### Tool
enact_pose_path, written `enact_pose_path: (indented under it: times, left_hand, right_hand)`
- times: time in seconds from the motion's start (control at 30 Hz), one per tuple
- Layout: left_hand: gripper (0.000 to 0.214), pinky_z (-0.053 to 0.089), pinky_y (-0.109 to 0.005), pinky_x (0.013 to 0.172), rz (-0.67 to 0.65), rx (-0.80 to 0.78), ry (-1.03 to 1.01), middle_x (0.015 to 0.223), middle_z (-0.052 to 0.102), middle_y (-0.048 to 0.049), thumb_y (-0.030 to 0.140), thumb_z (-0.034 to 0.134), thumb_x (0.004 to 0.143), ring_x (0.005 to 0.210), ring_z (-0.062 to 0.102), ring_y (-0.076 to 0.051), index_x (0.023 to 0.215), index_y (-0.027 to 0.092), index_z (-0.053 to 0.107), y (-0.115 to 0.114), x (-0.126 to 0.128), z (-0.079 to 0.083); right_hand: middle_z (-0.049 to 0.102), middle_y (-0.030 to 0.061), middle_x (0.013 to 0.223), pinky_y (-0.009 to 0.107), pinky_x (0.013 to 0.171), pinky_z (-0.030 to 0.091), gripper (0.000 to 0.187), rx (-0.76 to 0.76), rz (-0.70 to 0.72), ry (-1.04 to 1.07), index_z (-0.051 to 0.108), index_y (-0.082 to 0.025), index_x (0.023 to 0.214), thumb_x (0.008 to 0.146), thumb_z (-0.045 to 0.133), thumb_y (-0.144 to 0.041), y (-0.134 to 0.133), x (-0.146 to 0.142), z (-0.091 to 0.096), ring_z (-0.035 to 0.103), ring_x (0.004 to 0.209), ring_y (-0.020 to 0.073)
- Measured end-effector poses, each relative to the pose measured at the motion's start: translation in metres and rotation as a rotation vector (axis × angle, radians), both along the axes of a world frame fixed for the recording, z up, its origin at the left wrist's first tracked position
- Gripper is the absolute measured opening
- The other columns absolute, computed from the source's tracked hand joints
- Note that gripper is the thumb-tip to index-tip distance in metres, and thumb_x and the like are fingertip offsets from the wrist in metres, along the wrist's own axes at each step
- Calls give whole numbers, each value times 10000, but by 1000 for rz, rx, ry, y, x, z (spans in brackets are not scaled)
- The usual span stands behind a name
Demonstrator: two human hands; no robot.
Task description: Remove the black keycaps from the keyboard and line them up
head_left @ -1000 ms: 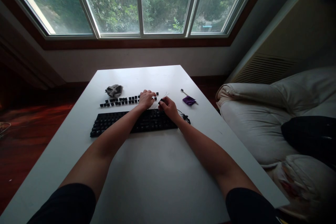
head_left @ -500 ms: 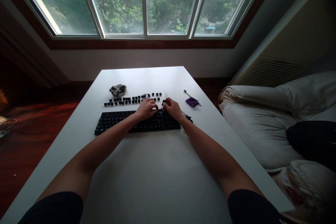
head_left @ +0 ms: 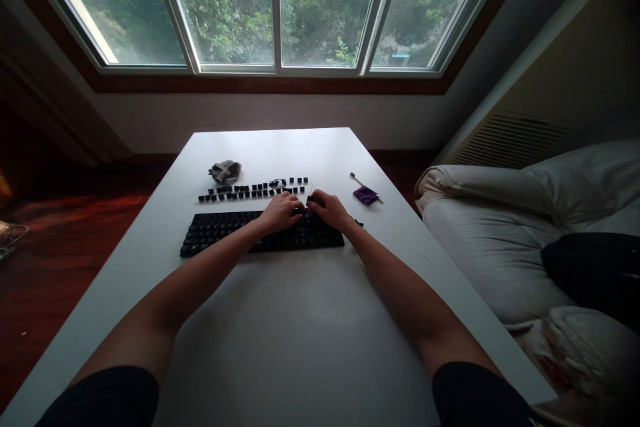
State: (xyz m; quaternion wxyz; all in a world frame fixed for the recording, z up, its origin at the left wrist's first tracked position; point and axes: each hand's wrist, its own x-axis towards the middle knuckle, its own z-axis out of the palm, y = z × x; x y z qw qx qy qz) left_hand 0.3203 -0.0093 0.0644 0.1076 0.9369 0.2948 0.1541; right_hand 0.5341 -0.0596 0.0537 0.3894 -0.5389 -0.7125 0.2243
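A black keyboard [head_left: 215,232] lies across the white table. My left hand [head_left: 281,212] rests over its back edge, right of the middle, with the fingers slightly curved and apart; nothing shows in it. Just beside it, my right hand [head_left: 327,209] is closed on a small black-handled keycap puller [head_left: 312,199], whose thin wire ends point up and away from me. The fingers hide part of the puller and the keys under it. Behind the keyboard, several loose black keycaps [head_left: 257,187] stand in two rough rows.
A crumpled grey cloth [head_left: 225,172] lies at the back left of the table [head_left: 300,333]. To the right are a purple cloth pouch [head_left: 366,195] and a thin brush-like stick [head_left: 355,177]. A cable [head_left: 358,222] shows by my right wrist. A pale sofa [head_left: 480,240] stands to the right.
My right hand has lowered slightly toward the keyboard and moved a little closer to my left hand, with the puller's wires lower. My left hand has shifted slightly right.
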Motion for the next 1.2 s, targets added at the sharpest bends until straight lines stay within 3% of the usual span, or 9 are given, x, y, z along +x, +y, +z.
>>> enact_pose_path:
  times: [0.2,0.3,0.43,0.6,0.8,1.2]
  left_hand:
    - [219,444,-468,1020,22,-33,-33,1094,703,-85,301,661,866,1107,567,-294,1059,258,755,-3,0,-1]
    - [202,451,-458,1013,4,-31,-56,1080,704,-81,284,642,873,1078,575,-284,1036,255,757,-4,1,-3]
    - [208,456,-447,1009,1,-21,-68,1083,699,-71,301,652,876,1070,579,-277,1051,262,759,-4,3,-6]
    - [190,477,-435,966,22,-61,-53,1097,673,-82,329,661,886,1068,581,-278,1038,249,743,-3,9,-11]
    - [211,464,-437,988,54,-47,-66,1133,651,-99,267,485,977,1093,574,-269,1079,214,662,-6,17,-13]
    - [254,498,-351,909,205,-237,-173,1072,750,-33,256,490,975,1006,674,-236,1154,269,669,-11,22,-1]
  right_hand:
    - [681,5,776,289,694,433,108,136,68,-124,660,-246,867,866,608,-341,-12,-6,2,561,674,173]
    - [683,15,778,296,705,432,96,151,29,-131,655,-250,848,861,620,-338,-13,-8,0,567,681,183]
    - [659,-7,691,304,663,436,136,105,-85,-42,645,-256,892,882,595,-381,-8,-7,-4,553,615,182]
    - [697,-8,704,320,685,487,173,32,-93,72,617,-254,868,884,594,-425,-3,-4,-6,617,655,196]
    - [710,0,728,331,640,555,292,-59,-94,438,547,-253,867,882,606,-538,0,-6,-7,695,645,209]
    - [728,18,778,326,673,565,320,22,-33,523,561,-241,879,884,660,-546,3,-3,-8,708,713,203]
